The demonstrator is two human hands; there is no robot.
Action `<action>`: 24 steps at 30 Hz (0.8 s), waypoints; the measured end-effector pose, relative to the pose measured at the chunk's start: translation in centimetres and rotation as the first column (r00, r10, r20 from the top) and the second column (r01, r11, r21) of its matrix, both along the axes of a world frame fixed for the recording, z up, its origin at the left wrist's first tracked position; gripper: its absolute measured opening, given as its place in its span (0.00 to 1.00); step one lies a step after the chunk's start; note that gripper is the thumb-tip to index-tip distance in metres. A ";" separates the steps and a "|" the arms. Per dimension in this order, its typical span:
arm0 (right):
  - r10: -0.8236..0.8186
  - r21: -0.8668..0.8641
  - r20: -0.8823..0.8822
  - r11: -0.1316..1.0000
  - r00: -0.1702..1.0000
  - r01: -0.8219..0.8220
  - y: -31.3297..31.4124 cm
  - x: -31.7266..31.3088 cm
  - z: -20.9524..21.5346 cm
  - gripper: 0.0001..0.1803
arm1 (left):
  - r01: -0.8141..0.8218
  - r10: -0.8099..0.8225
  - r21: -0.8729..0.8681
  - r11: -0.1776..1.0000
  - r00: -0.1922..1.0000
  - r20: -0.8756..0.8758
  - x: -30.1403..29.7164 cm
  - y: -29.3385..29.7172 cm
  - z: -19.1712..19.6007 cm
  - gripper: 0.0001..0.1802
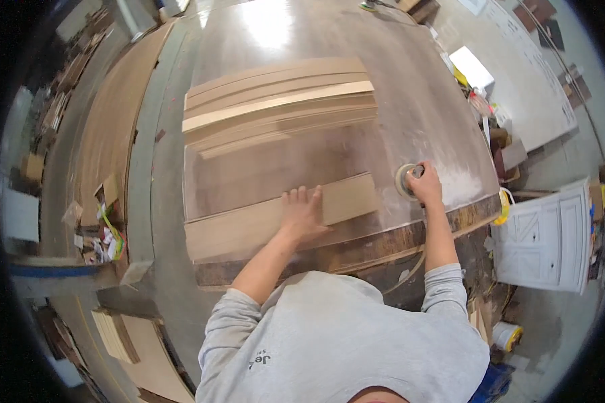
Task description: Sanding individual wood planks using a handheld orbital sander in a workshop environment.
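My left hand (304, 213) rests with its fingers stretched out on a flat, light brown wooden board (249, 225), which lies along the near edge of the worktable (427, 127). To the right of this board, my right hand (426, 185) is wrapped round a palm sander (403, 181) with a round, pale base. The sander sits on the tabletop, apart from the board's right end. Farther back, several similar boards (282, 104) lie side by side in a row, a lighter one among them. Pale dust covers the tabletop around the sander.
A hose (413, 271) hangs below my right forearm. A yellow tape roll (503, 207) is at the table's right corner, near a white cabinet (541, 238). A green tool (368, 6) lies at the far end. Large panels (114, 127) stand left across the aisle.
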State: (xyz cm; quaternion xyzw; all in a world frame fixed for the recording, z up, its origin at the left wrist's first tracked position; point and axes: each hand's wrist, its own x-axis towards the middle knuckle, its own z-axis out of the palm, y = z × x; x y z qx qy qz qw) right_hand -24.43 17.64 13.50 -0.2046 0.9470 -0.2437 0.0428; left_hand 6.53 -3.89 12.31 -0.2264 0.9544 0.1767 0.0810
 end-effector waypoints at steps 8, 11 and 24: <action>-0.005 0.159 0.116 0.987 0.993 -0.014 0.2 -1.4 0.4 0.34 | 0.092 -0.093 -0.050 0.994 0.995 -0.029 0.1 -1.8 -1.1 0.65; 0.004 0.190 0.106 0.981 0.994 -0.024 -1.1 -1.0 0.7 0.38 | 0.123 -0.123 -0.017 0.992 0.992 0.023 -0.4 -1.8 1.0 0.62; 0.680 -0.699 -0.237 0.377 0.694 -0.608 -8.1 15.1 2.5 0.64 | -0.211 0.280 0.190 0.959 0.822 -0.496 2.3 -3.0 20.8 0.65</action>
